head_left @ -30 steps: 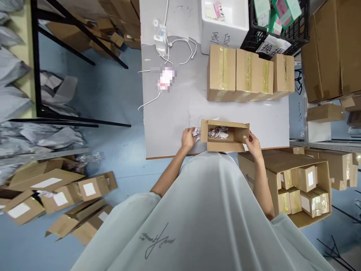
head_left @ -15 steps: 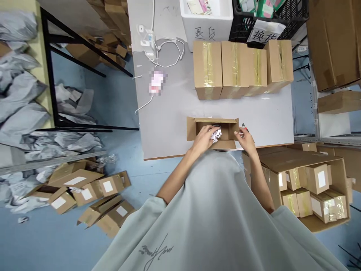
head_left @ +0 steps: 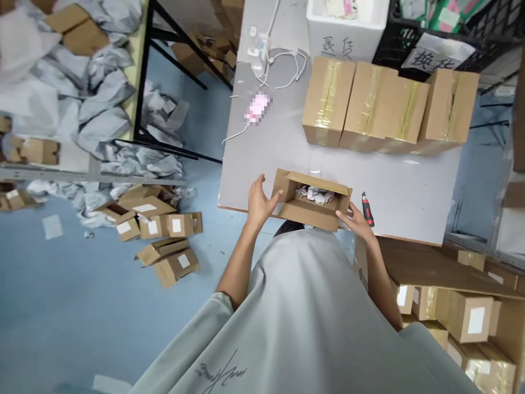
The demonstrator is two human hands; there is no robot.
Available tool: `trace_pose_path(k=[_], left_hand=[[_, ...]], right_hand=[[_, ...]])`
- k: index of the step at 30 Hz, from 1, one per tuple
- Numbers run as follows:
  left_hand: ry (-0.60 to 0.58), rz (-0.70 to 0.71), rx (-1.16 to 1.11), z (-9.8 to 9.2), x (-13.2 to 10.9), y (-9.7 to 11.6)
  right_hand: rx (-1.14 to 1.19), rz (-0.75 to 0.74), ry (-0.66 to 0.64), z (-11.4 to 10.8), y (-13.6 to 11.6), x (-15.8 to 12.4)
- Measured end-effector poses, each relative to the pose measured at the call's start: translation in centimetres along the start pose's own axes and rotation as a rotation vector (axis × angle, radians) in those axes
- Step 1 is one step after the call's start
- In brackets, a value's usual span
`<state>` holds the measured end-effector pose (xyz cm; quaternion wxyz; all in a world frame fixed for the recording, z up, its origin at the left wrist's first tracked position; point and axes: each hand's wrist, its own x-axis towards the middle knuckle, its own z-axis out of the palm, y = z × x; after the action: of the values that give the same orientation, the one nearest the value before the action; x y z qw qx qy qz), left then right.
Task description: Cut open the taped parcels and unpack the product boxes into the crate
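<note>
An open cardboard box (head_left: 311,212) stands at the table's front edge with its flaps spread. Inside it lies crumpled white printed paper (head_left: 315,194). My left hand (head_left: 260,205) is beside the left flap, fingers spread and holding nothing; its thumb reaches the flap's edge, and I cannot tell if it touches. At the other end, my right hand (head_left: 356,221) pinches the right flap between thumb and fingers. A red and black utility knife (head_left: 368,210) lies on the table just right of that hand.
Several taped cartons (head_left: 369,104) stand in a row behind the box. Beyond them are a white bin (head_left: 344,35) and a black crate (head_left: 389,49). A power strip (head_left: 258,52) with cables lies at the back left. A large carton (head_left: 435,268) of boxes is at the right.
My left hand has left the box's inside and the paper, moving out to the left. The utility knife has gone from my right hand onto the table. The view has turned.
</note>
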<state>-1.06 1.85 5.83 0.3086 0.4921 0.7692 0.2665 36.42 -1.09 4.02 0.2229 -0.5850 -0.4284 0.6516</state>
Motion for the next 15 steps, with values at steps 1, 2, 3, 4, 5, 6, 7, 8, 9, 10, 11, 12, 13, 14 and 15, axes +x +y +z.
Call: trace_pose_path(k=[1, 2, 3, 4, 5, 6, 7, 8, 9, 10, 11, 12, 13, 14, 15], left_hand=[[-0.044, -0.099, -0.087, 0.3, 0.1, -0.9], [-0.103, -0.183, -0.195, 0.7, 0.1, -1.7], [-0.166, -0.252, -0.308, 1.3, 0.0, -2.2], [-0.223, -0.309, -0.415, 1.8, -0.3, -2.6], [-0.266, -0.359, -0.506, 2.4, -0.6, -2.8], [-0.29, -0.406, -0.576, 2.9, -1.0, -3.0], [-0.295, -0.447, -0.626, 3.4, -1.5, -3.1], [-0.286, -0.476, -0.662, 3.7, -1.9, -3.2], [-0.267, -0.49, -0.692, 3.9, -2.3, -3.3], [-0.241, -0.491, -0.717, 3.8, -2.6, -3.6], [-0.213, -0.484, -0.74, 3.6, -2.9, -3.9], [-0.185, -0.473, -0.764, 3.1, -3.1, -4.4], [-0.159, -0.462, -0.79, 2.4, -3.3, -5.1], [-0.132, -0.452, -0.817, 1.5, -3.6, -5.9], [-0.101, -0.443, -0.845, 0.4, -3.9, -6.8]], right_hand=[[0.006, -0.003, -0.044, 0.1, 0.0, 0.1], [0.005, -0.005, -0.073, 0.2, 0.0, 0.1], [0.001, -0.003, -0.088, 0.3, 0.1, 0.2], [-0.004, 0.005, -0.093, 0.4, 0.2, 0.3], [-0.009, 0.022, -0.093, 0.5, 0.2, 0.4], [-0.016, 0.048, -0.09, 0.6, 0.3, 0.5], [-0.025, 0.08, -0.085, 0.8, 0.3, 0.6], [-0.038, 0.109, -0.075, 1.0, 0.2, 0.7], [-0.053, 0.132, -0.062, 1.3, 0.1, 0.8], [-0.069, 0.145, -0.043, 1.7, -0.1, 0.8], [-0.082, 0.147, -0.025, 2.3, -0.5, 0.7], [-0.092, 0.143, -0.008, 3.0, -0.8, 0.7], [-0.1, 0.132, 0.001, 3.9, -1.3, 0.7], [-0.108, 0.117, 0.002, 5.1, -1.8, 0.6], [-0.116, 0.097, -0.007, 6.4, -2.4, 0.6]])
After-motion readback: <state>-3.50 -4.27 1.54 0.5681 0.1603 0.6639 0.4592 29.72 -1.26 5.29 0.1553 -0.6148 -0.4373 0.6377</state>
